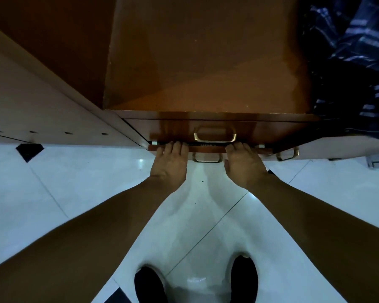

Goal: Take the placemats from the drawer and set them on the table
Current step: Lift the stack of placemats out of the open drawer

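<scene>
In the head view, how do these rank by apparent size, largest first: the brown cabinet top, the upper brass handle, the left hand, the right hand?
1. Brown cabinet top, by far the largest.
2. Left hand and right hand: they look alike, so no ranking between them.
3. Upper brass handle, the smallest, though farther from the camera.

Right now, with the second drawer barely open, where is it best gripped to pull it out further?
Probably the brass handle at the middle of the second drawer front, taken from below and in front with fingers hooked through its loop. Both the left hand and right hand now rest fingers over the narrow top edge, either side of that handle; a central pull seems likelier to slide it straight.
</scene>
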`<control>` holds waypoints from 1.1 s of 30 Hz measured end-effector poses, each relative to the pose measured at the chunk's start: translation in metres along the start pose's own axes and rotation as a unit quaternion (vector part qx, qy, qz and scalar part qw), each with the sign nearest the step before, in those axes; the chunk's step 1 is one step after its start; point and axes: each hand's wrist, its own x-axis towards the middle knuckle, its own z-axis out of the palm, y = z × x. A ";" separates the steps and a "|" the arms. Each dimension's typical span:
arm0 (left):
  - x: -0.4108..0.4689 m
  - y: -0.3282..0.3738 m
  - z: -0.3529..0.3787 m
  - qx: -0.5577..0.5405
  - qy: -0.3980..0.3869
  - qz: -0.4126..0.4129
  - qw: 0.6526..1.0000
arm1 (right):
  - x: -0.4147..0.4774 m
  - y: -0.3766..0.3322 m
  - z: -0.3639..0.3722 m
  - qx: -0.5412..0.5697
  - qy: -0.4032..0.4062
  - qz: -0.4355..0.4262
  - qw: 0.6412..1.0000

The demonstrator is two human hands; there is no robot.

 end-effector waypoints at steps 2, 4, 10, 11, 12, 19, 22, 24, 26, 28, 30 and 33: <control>0.003 -0.003 0.005 0.011 -0.006 0.006 1.000 | 0.001 -0.001 0.005 -0.005 0.007 0.000 1.000; 0.005 -0.004 0.009 0.012 -0.006 0.009 1.000 | 0.002 -0.002 0.009 -0.016 0.010 -0.001 1.000; 0.010 -0.001 0.014 -0.028 0.015 -0.001 1.000 | 0.007 -0.005 0.010 0.000 0.000 0.024 1.000; 0.006 0.000 0.016 -0.042 0.012 -0.008 0.999 | 0.003 -0.005 0.011 0.005 -0.004 0.024 1.000; 0.000 0.001 0.020 -0.053 0.008 -0.015 0.998 | -0.002 -0.005 0.013 0.010 -0.008 0.023 1.000; -0.060 0.018 0.041 -0.044 -0.022 0.001 0.999 | -0.064 -0.016 0.037 0.004 -0.028 0.027 0.999; -0.092 0.024 0.055 -0.038 -0.027 0.013 0.999 | -0.095 -0.020 0.053 0.006 -0.023 0.036 0.999; -0.113 0.027 0.066 -0.035 -0.013 0.032 0.999 | -0.116 -0.023 0.064 0.010 -0.021 0.027 0.999; -0.131 0.030 0.075 -0.034 0.006 0.044 0.998 | -0.134 -0.025 0.074 0.006 -0.022 0.021 1.000; -0.143 0.034 0.080 -0.034 0.006 0.042 0.999 | -0.144 -0.027 0.081 0.002 -0.024 0.021 0.999; -0.148 0.037 0.081 -0.036 -0.001 0.033 0.999 | -0.150 -0.029 0.083 0.004 -0.027 0.025 0.999; -0.151 0.038 0.082 -0.039 0.002 0.041 0.998 | -0.150 -0.028 0.080 0.020 -0.050 0.025 0.998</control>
